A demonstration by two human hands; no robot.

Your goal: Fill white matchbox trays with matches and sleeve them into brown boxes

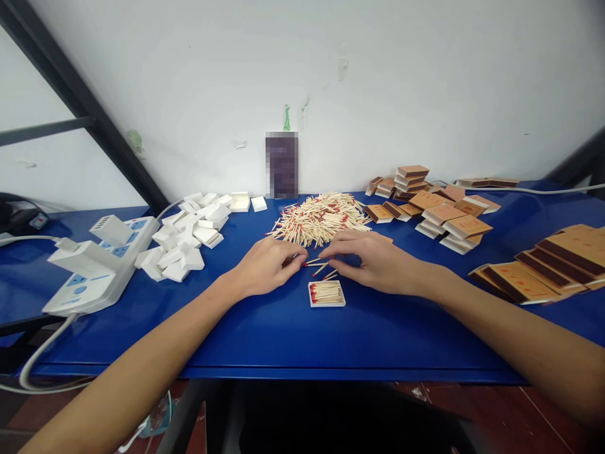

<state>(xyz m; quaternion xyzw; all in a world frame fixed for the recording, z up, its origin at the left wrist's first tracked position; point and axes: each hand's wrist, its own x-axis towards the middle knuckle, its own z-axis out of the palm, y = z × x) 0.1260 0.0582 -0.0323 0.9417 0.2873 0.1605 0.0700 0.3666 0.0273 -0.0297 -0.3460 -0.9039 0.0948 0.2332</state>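
My left hand (274, 265) is closed, thumb and index fingertip close together. Whatever is between them, if anything, is too small to make out. My right hand (366, 260) curls in a pinch, and a match (320, 270) runs up to its thumb and index fingertips. A few other loose matches (312, 264) lie on the table between the hands, red heads mostly to the left. Just in front sits a white matchbox tray (311, 305) filled with matches, heads at its left end. Behind both hands spreads a large heap of matches (326, 217).
White empty trays (184, 233) are piled at the left, beside a power strip (104, 277) with plugs and cables. Brown matchbox sleeves (444, 214) stand in stacks at the right, with more sleeves (543, 265) nearer me. A dark blurred box (282, 165) leans on the wall.
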